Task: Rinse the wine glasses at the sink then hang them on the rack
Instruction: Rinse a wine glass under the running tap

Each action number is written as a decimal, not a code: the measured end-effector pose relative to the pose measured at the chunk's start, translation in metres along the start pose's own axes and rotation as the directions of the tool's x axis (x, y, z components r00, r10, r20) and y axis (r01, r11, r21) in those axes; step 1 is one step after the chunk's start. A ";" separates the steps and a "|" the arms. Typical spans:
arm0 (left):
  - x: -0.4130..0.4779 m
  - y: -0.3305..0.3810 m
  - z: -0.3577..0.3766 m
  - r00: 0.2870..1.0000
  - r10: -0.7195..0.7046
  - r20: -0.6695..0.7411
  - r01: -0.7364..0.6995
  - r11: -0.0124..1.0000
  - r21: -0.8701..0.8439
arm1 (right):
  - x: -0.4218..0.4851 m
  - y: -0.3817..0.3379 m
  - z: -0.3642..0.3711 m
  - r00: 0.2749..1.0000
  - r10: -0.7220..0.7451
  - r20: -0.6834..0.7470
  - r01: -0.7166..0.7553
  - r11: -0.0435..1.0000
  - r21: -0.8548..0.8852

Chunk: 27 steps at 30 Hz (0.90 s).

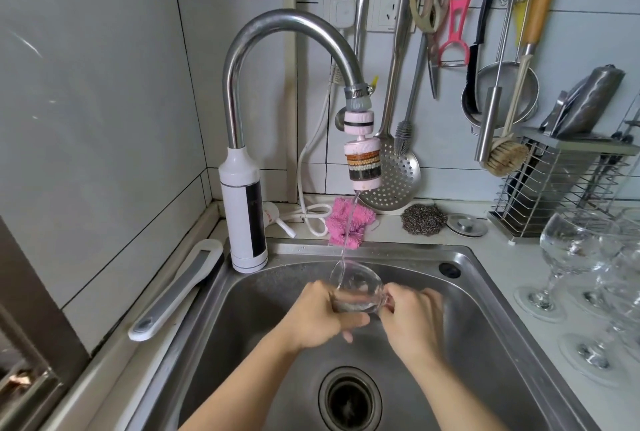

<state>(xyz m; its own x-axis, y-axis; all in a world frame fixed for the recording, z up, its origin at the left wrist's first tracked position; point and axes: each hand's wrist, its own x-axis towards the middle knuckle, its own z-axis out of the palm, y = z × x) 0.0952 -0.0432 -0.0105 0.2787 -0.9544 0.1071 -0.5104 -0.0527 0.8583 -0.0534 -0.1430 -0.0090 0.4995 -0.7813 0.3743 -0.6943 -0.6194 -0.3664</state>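
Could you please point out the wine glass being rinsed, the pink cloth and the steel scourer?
Wine glass (357,287): head view, on the bowl's clear wall.
Pink cloth (337,224): head view, on its fluffy middle.
Scourer (424,219): head view, on the middle of the wire ball.

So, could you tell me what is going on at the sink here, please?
A person is rinsing a wine glass over the sink. The left hand grips its bowl and the right hand holds its stem end, with the glass tipped under a thin stream of water from the tap filter. Several more glasses stand upright on the counter to the right, with no hand on them.
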 end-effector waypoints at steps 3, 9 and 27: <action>0.002 0.001 0.001 0.987 0.003 -0.159 0.003 0.999 0.037 | 0.002 0.001 0.002 1.000 0.006 -0.002 -0.006 1.000 0.001; 0.002 0.000 -0.003 0.972 0.028 -0.233 0.003 0.991 0.131 | 0.002 -0.002 0.009 1.000 -0.006 -0.010 0.006 1.000 0.008; -0.002 0.005 0.003 1.000 -0.011 -0.028 0.011 1.000 0.008 | 0.003 0.008 0.013 0.994 -0.039 0.104 0.038 0.999 0.009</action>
<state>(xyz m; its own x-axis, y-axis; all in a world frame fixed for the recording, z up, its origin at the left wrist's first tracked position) 0.0899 -0.0428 -0.0080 0.3065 -0.9453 0.1119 -0.5139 -0.0654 0.8553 -0.0509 -0.1514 -0.0214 0.5773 -0.7603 0.2977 -0.6700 -0.6495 -0.3594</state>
